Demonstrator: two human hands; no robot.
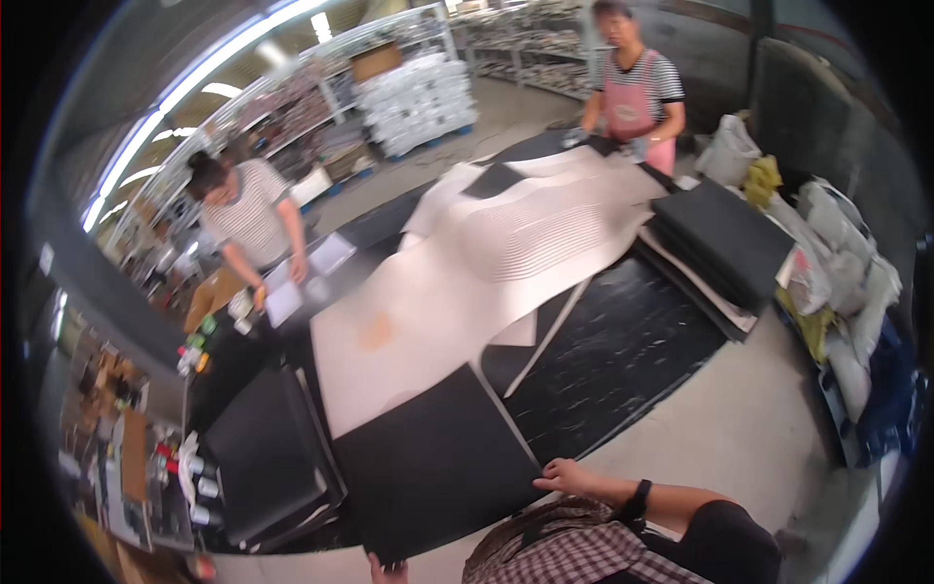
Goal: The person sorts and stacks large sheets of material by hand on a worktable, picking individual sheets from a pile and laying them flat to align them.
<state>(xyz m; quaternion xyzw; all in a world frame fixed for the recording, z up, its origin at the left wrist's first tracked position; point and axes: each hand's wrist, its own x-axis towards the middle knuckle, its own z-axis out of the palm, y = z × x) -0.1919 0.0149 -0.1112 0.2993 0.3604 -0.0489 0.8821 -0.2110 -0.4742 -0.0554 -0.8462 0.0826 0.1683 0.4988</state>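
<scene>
A flat black rectangular sheet (pixel 438 462) lies at the near side of the table, its far edge over a large pale sheet (pixel 365 336). My right hand (pixel 566 477) pinches the sheet's right edge close to the near corner, thumb and fingers together. At the bottom rim of the picture, my left hand (pixel 387 571) grips the near left corner; only part of it shows. The pale sheet is wavy and stretches to the far end of the table, with curved lines pressed into its raised part.
A stack of black sheets (pixel 263 457) sits left, another stack (pixel 720 238) right. One person (pixel 258 209) handles white papers at the far left; another (pixel 637 97), in a pink apron, stands at the table's far end. White sacks (pixel 837 243) crowd the right side.
</scene>
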